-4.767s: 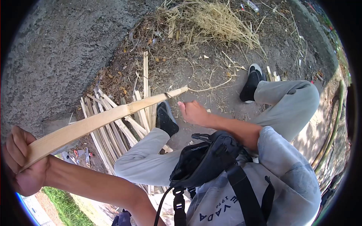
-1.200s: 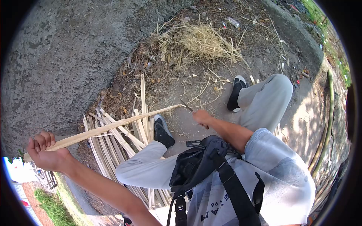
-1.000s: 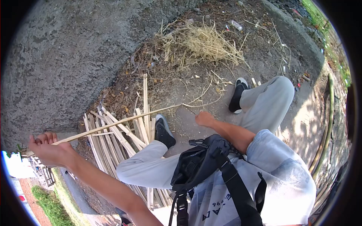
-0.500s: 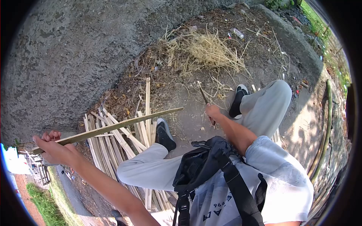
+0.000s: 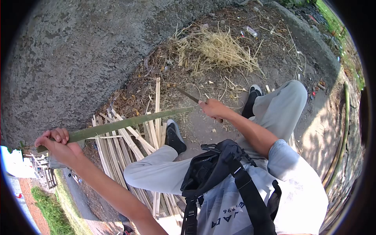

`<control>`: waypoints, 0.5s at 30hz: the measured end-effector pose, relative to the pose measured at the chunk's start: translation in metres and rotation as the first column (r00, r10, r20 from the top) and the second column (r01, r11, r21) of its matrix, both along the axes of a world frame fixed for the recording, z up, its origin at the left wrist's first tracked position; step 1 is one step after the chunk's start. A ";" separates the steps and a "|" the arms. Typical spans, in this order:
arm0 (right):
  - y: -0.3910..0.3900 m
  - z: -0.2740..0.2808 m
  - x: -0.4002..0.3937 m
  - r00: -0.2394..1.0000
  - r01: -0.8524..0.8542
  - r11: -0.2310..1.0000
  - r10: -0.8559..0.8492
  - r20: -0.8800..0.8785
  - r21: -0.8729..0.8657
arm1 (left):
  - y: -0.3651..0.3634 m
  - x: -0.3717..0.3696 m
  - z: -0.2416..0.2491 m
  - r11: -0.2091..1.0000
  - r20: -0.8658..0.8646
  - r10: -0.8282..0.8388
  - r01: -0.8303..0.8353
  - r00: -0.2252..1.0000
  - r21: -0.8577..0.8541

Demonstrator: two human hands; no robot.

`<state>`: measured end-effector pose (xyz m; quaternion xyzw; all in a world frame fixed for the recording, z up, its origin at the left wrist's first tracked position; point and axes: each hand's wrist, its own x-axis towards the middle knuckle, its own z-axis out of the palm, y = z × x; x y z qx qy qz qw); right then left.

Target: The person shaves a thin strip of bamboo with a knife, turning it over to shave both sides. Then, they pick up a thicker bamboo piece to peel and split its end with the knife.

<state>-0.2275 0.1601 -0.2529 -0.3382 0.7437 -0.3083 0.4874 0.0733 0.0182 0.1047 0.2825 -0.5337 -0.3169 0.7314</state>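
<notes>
My left hand [image 5: 60, 145] is closed around the near end of a long green bamboo strip [image 5: 129, 122]. The strip reaches across to the right above the stacked slats, its outer green face turned toward me. In my right hand [image 5: 213, 108] is a knife [image 5: 188, 94], its dark blade pointing up and left. The blade is just above the strip's far tip and apart from it. Pale split bamboo slats [image 5: 113, 150] lie in a pile beneath the strip, beside my left foot.
A heap of dry shavings [image 5: 221, 51] lies on the ground ahead, near a clear plastic bottle [image 5: 251, 31]. The rough concrete wall [image 5: 78, 58] rises at the left. Long green bamboo poles [image 5: 344, 129] rest at the far right. A black bag [image 5: 213, 168] hangs at my front.
My right hand has moved left with the knife, whose blade now tilts further left. The bamboo strip has rolled in my left hand, so more of its green face shows.
</notes>
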 end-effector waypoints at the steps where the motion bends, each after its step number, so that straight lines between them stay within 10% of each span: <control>1: -0.004 0.017 0.006 1.000 -0.013 0.999 0.014 0.017 -0.035 | -0.005 0.003 0.000 0.995 0.021 -0.101 0.101 0.995 0.005; 7: -0.015 0.133 0.045 0.959 -0.254 0.941 0.275 0.071 -0.223 | 0.007 -0.045 0.008 0.941 -0.005 -0.331 0.330 0.944 -0.076; 10: -0.021 0.116 0.063 0.944 -0.316 0.874 0.252 -0.211 -0.370 | 0.006 -0.052 0.009 0.910 0.008 -0.400 0.398 0.917 -0.113; 15: -0.017 -0.003 0.064 0.983 -0.149 0.965 0.121 -0.137 -0.216 | 0.011 -0.043 0.007 0.891 0.053 -0.432 0.436 0.900 -0.131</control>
